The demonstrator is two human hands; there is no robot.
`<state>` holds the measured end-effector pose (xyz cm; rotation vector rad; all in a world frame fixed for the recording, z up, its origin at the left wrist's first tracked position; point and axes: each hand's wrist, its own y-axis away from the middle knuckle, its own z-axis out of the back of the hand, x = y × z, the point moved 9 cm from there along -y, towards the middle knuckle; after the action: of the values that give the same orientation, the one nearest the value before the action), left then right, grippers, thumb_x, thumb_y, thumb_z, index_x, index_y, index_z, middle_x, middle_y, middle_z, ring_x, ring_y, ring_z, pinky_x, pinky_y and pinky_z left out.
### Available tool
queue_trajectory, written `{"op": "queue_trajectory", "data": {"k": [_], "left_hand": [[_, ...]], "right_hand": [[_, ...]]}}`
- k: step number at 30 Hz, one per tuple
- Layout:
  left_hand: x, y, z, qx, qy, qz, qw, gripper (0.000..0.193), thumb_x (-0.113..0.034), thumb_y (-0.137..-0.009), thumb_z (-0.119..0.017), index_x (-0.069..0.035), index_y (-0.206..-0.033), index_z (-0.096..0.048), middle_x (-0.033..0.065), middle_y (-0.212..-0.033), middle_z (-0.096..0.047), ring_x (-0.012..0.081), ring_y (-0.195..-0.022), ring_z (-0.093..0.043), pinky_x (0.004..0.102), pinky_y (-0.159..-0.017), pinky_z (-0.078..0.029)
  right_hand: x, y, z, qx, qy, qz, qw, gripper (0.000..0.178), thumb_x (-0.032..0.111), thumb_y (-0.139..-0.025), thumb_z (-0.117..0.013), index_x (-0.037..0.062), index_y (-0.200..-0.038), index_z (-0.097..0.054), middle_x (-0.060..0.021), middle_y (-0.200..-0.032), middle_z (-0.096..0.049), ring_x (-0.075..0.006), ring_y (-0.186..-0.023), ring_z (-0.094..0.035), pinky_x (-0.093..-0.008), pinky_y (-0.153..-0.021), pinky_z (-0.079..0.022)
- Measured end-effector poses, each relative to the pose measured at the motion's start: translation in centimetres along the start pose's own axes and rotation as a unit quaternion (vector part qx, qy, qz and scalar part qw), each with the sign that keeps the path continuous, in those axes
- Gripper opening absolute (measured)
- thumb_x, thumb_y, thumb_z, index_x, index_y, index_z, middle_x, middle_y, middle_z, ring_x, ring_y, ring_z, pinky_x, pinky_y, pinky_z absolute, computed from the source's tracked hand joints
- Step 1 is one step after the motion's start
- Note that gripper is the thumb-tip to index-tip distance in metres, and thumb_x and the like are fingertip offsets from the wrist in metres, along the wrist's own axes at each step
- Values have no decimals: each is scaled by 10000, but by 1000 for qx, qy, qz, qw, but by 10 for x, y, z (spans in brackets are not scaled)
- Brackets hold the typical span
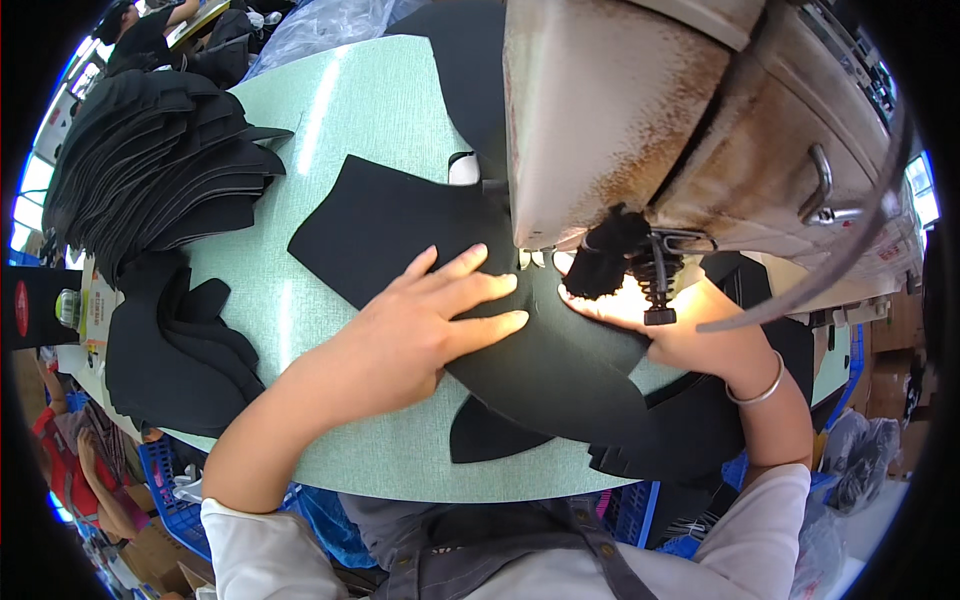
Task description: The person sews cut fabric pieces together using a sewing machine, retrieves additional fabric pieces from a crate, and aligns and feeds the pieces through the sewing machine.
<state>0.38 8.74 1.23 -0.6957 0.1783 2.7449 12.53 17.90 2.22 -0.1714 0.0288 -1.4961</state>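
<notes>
My left hand point(420, 320) lies with its fingers spread on a curved black fabric panel point(385, 215), its fingertips left of the lit sewing spot. My right hand point(690, 325), with a bangle on its wrist, rests on the same black material at the right of that spot. Its thumb and a fingertip reach out toward the needle area, while its other fingers are hidden behind the machine's tension spring and a black fuzzy pad. Above both hands looms a worn cream sewing machine point(600, 120). The panel spreads under its head and curves down toward the table's front edge.
A tall stack of black cut panels point(160, 160) stands at the far left of the pale green table point(345, 110), with a smaller pile point(175, 350) nearer me. More black pieces point(690, 430) hang at the front right. Blue crates point(165, 490) sit below the table; other people are at left.
</notes>
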Motion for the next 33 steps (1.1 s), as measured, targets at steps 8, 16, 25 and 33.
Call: {"op": "queue_trajectory", "data": {"k": [8,16,25,33], "left_hand": [[-30,2,-3,-141,-111,15,984,567,-9,-687,-678,-20,-1243,-568,130,-1251,-525,366,-1253,-471,539,-1014,-410],[-10,-3,3,-75,-56,-20,995,573,59,-707,-621,-97,-1259,-592,109,-1283,-548,348,-1295,-468,504,-1046,-415],[-24,-2,1,-172,-81,19,982,544,2,-668,-697,-54,-1203,-613,122,-1182,-584,342,-1215,-530,487,-1017,-431],[-7,-3,3,-138,-36,-25,989,503,18,-684,-682,-72,-1176,-635,107,-1184,-605,332,-1235,-534,483,-1014,-459]], "right_hand": [[48,-17,17,-44,45,-21,998,351,104,-655,-650,19,-996,-645,-149,-932,-622,-336,-898,-619,-411,-893,-488],[14,-15,14,-86,-46,5,995,118,95,-710,-660,34,-810,-644,-91,-757,-585,-271,-680,-601,-371,-635,-498],[27,-16,17,-88,25,-17,996,235,124,-683,-666,31,-898,-680,-99,-861,-644,-265,-760,-628,-413,-784,-495],[14,-6,4,-19,2,-48,999,176,93,-723,-648,48,-892,-670,-85,-832,-615,-252,-714,-606,-381,-661,-497]]}}
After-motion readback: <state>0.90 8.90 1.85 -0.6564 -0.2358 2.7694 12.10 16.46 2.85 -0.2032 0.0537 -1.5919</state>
